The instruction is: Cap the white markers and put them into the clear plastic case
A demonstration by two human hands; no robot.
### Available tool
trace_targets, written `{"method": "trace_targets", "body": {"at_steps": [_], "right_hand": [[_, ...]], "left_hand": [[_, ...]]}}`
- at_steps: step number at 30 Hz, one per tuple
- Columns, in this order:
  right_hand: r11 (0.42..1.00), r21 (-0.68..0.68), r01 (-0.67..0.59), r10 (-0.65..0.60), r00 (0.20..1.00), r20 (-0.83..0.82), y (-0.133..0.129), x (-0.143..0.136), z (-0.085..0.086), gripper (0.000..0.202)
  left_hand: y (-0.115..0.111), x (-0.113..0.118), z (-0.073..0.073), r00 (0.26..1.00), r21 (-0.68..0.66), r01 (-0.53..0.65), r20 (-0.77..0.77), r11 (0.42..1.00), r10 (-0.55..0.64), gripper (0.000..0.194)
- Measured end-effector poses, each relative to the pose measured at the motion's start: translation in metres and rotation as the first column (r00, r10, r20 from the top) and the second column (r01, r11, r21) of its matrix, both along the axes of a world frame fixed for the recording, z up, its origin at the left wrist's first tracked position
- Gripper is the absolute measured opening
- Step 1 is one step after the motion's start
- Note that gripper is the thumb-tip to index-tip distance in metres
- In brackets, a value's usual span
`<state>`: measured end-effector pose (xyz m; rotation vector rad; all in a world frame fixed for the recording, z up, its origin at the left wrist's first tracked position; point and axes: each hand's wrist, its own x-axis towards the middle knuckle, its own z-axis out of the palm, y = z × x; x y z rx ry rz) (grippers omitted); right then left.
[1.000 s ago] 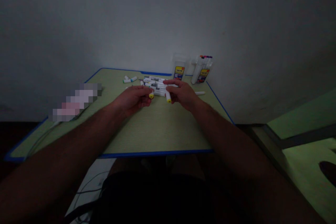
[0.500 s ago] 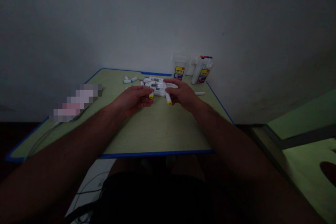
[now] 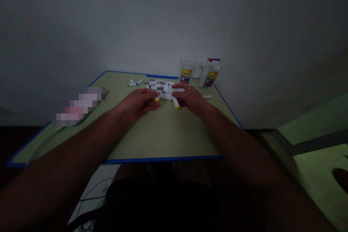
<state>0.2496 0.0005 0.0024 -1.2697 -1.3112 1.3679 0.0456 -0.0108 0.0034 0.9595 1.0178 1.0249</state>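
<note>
Above the desk, my left hand (image 3: 140, 100) is closed, pinching a short white marker cap (image 3: 157, 99) with a yellow end between thumb and fingers. My right hand (image 3: 189, 98) grips a white marker (image 3: 175, 101), tilted so that its yellow end points down toward me. A small gap separates the two held pieces. Just behind the hands, several white markers (image 3: 163, 84) lie in a loose pile, partly hidden by my fingers. To the left of this pile lie a few loose caps (image 3: 135, 83) with green and blue on them.
A clear plastic case (image 3: 186, 66) stands at the desk's back edge. Right of it, a second case (image 3: 210, 74) holds several markers with coloured ends. A white marker-like stick (image 3: 207, 97) lies right of my hand. A blurred-out object (image 3: 78, 107) with a cable rests on the left.
The marker in my right hand has tipped slightly, its yellow end shifting a little right and down. My left hand has hardly moved.
</note>
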Motion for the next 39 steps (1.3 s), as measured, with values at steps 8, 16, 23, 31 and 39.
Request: {"method": "trace_targets", "body": {"at_steps": [8,16,23,31,39], "right_hand": [[1.000,0.006,-0.004,0.004,1.000,0.007,0.002,0.000,-0.002,0.030],[1.000,0.018,-0.011,0.010,1.000,0.013,0.005,0.001,-0.005,0.026],[0.999,0.043,-0.023,0.022,0.999,0.037,0.003,0.003,-0.003,0.016],[0.992,0.129,-0.013,-0.002,0.994,0.113,0.007,0.015,-0.003,0.007],[0.986,0.164,-0.007,-0.013,0.992,0.123,0.012,0.031,-0.001,0.005]], "left_hand": [[-0.001,0.001,0.003,0.999,-0.029,-0.029,-0.016,0.999,0.028,0.012],[-0.001,0.000,0.002,0.999,-0.016,-0.019,-0.031,1.000,0.018,0.012],[0.001,0.000,0.000,0.999,0.036,-0.010,-0.036,0.999,0.012,0.011],[0.004,-0.005,-0.001,0.996,0.057,-0.051,-0.074,0.997,0.056,0.006],[0.011,-0.013,-0.007,0.996,0.095,-0.048,-0.070,0.994,0.054,0.007]]}}
